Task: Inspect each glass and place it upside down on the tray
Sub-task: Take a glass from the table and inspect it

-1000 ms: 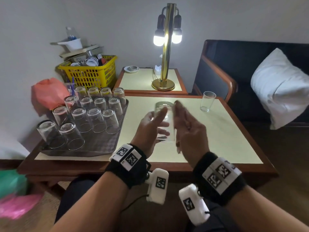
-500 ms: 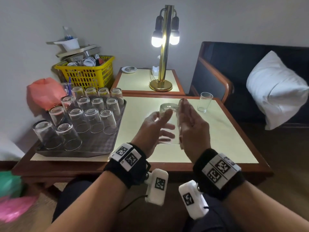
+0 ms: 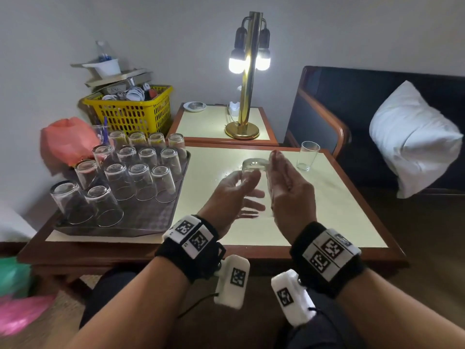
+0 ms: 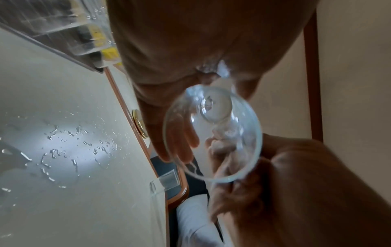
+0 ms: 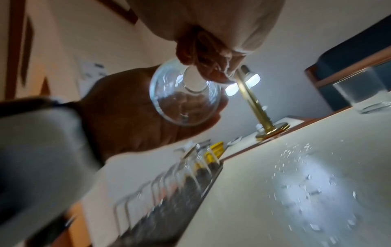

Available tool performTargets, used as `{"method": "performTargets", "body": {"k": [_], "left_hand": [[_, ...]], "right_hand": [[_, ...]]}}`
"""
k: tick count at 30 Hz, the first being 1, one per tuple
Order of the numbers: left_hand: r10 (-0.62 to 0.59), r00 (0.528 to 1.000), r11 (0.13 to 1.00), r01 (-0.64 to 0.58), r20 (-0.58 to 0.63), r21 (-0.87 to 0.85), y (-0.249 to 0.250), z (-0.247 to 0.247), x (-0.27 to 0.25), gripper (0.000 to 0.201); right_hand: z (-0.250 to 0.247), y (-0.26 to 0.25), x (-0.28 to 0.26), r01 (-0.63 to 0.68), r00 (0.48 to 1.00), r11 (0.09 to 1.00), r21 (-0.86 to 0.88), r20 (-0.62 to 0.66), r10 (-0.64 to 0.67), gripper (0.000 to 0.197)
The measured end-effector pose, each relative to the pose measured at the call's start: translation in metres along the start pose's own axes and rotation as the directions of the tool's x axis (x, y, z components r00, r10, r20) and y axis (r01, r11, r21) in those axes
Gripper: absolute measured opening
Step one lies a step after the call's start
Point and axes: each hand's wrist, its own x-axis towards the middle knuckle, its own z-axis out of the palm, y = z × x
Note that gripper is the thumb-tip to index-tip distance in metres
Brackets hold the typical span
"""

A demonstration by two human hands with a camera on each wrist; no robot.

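A clear glass [image 3: 254,165] hangs above the table, base up and tilted, between both hands. My left hand [image 3: 247,187] holds it between the thumb and outstretched fingers. My right hand [image 3: 284,180] grips its right side, and in the right wrist view its fingertips curl at the base of the glass [image 5: 186,103]. The left wrist view looks into the open mouth of the glass [image 4: 211,133]. Several glasses [image 3: 141,180] stand upside down on the grey tray [image 3: 141,222] at the left. One upright glass [image 3: 307,157] stands at the table's far right.
The cream table [image 3: 327,210] has water drops [image 4: 74,147] under the hands. Behind it, a lit brass lamp [image 3: 245,96] stands on a side table. A yellow basket [image 3: 130,112] and an orange bag [image 3: 68,142] lie beyond the tray. On the right a dark armchair holds a white pillow [image 3: 412,139].
The glass has been turned a little between the hands, and the left fingers have straightened and spread. Tray and far glass are as before.
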Motion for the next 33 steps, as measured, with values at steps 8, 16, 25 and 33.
{"method": "performTargets", "body": {"k": [8, 16, 25, 33], "left_hand": [[0.04, 0.999, 0.999, -0.04, -0.014, 0.001, -0.001, 0.002, 0.0, 0.053], [-0.006, 1.0, 1.0, 0.006, -0.018, -0.002, 0.005, 0.001, 0.002, 0.059], [0.012, 0.999, 1.0, -0.012, -0.051, 0.004, 0.006, 0.0, 0.005, 0.063], [-0.021, 0.998, 0.998, 0.018, -0.059, -0.052, -0.001, 0.0, 0.006, 0.063]], "right_hand": [[-0.001, 0.001, -0.001, 0.028, 0.999, 0.999, -0.029, -0.016, -0.028, 0.045], [0.0, -0.005, -0.002, 0.012, 1.0, 0.999, -0.032, 0.014, -0.012, 0.045], [0.003, -0.007, -0.001, 0.014, 1.0, 0.999, -0.038, 0.0, -0.014, 0.046], [0.002, -0.006, -0.002, 0.041, 0.999, 0.998, -0.046, 0.019, -0.04, 0.046]]}}
